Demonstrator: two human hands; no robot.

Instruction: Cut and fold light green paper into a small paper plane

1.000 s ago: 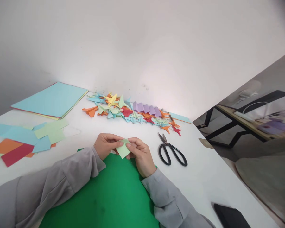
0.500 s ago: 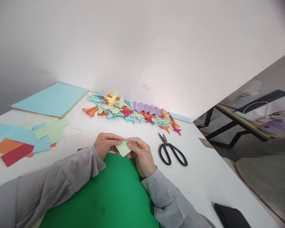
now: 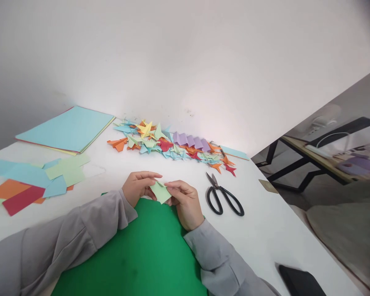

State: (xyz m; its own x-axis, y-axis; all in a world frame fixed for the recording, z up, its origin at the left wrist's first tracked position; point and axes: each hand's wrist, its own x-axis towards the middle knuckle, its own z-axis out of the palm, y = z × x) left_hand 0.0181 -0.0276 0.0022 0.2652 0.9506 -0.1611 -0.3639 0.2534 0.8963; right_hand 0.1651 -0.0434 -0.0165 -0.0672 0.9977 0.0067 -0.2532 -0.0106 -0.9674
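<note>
Between my two hands is a small piece of pale green paper, partly folded, with a flap showing along its upper edge. My left hand pinches its left side between thumb and fingers. On the other side, my right hand grips the right corner, thumb on top. Both hands are above the far end of a green mat. The fingers behind the paper are partly hidden.
Black-handled scissors lie right of my hands. Folded paper pieces pile along the wall. Loose coloured paper spreads at left, before a stack of large sheets. A black object sits at the near right edge.
The fingertips have moved slightly apart at the top of the green paper, and more of its upper folded flap now shows. Both hands still hold it in the same place.
</note>
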